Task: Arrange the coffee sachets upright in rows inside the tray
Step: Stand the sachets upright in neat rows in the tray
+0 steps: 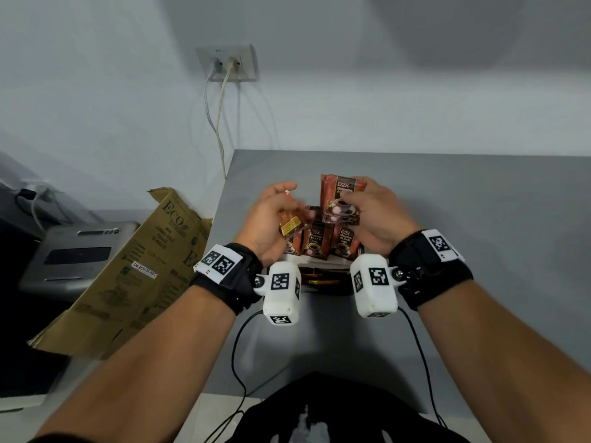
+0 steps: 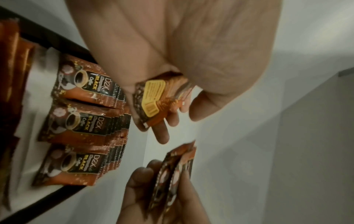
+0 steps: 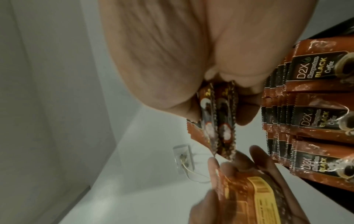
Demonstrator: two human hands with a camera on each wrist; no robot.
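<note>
Both hands are raised over the tray [image 1: 323, 284], a dark-rimmed one on the grey table. My left hand [image 1: 271, 215] grips a small stack of orange-brown coffee sachets [image 1: 289, 225] with the yellow back label showing [image 2: 153, 97]. My right hand [image 1: 371, 212] pinches a few sachets [image 1: 340, 199] with the fronts toward me, their edges seen in the right wrist view [image 3: 222, 118]. Three rows of sachets [image 1: 323, 243] stand upright in the tray [image 2: 57, 37], fronts reading "D2X Black Coffee" [image 2: 84, 125] [image 3: 316, 118].
A flattened cardboard box [image 1: 134, 273] leans off the table's left edge, beside a grey device [image 1: 76, 254]. A wall socket [image 1: 228, 63] with cables hangs behind. Black wrist-camera cables [image 1: 238, 356] trail over the table's near part.
</note>
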